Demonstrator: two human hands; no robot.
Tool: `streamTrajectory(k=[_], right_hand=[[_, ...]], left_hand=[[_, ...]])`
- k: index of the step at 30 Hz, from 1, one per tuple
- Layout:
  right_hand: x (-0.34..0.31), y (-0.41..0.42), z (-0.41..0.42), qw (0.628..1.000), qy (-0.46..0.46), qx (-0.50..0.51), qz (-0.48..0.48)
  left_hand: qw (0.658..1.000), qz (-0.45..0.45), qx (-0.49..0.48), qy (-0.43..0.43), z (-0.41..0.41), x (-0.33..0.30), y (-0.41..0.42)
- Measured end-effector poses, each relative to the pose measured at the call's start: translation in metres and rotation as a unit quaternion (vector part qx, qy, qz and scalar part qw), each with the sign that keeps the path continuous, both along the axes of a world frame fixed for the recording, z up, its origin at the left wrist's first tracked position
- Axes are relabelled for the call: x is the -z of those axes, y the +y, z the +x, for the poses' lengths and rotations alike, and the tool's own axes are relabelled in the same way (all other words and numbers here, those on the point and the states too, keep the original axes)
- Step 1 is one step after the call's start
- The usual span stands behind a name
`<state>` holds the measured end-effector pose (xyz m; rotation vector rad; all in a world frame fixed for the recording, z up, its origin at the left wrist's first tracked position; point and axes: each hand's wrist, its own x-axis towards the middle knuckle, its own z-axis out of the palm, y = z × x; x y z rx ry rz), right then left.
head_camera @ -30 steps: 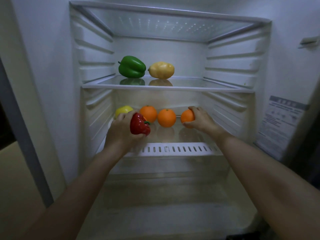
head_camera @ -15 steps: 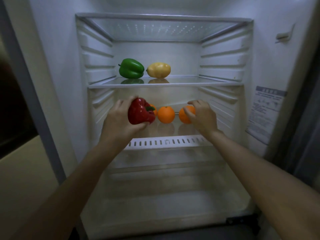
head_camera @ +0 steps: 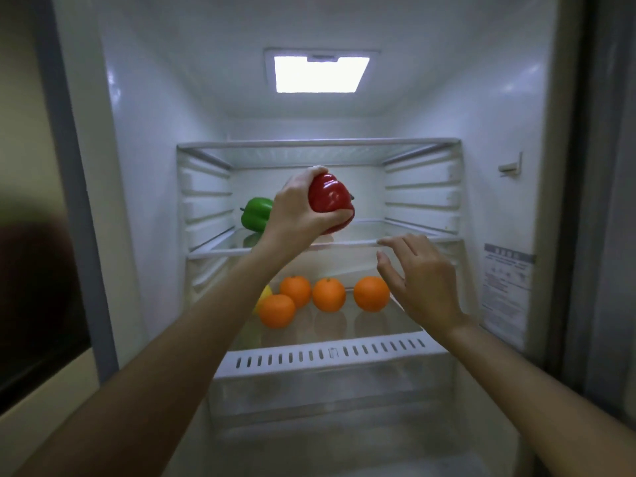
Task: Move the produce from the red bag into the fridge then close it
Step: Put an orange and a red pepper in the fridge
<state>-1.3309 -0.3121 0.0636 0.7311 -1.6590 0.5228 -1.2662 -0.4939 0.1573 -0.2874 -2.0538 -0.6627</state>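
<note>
White fridge [head_camera: 144,201] walls frame the scene, door open, a lamp [head_camera: 321,74] lit in the ceiling. Across the middle runs a glass shelf [head_camera: 409,241] carrying a green pepper [head_camera: 256,213]. Below it, four oranges [head_camera: 329,294] and a partly hidden yellow fruit [head_camera: 265,293] sit on the lower shelf [head_camera: 327,354]. Left hand [head_camera: 297,215] grips the red pepper [head_camera: 331,200] just above the glass shelf. Right hand [head_camera: 425,280] hangs empty, fingers spread, near the shelf's front edge.
</note>
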Motion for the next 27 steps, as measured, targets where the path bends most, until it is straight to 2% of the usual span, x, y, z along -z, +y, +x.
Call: streamTrajectory(k=[4, 11, 23, 27], right_hand=[[-0.009, 0.012, -0.002, 1.0, -0.011, 0.023, 0.007], [-0.007, 0.03, -0.011, 0.992, -0.09, 0.084, 0.027], [-0.009, 0.031, -0.016, 0.988, -0.099, 0.116, 0.005], [-0.01, 0.032, -0.014, 0.99, -0.083, 0.118, 0.005]], left_hand=[[0.993, -0.036, 0.042, -0.108, -0.045, -0.017, 0.003], [0.962, -0.023, 0.093, -0.257, -0.116, -0.035, 0.014], [0.963, 0.008, 0.039, -0.266, -0.167, -0.036, 0.013], [0.97, -0.059, -0.023, -0.234, -0.163, -0.032, 0.007]])
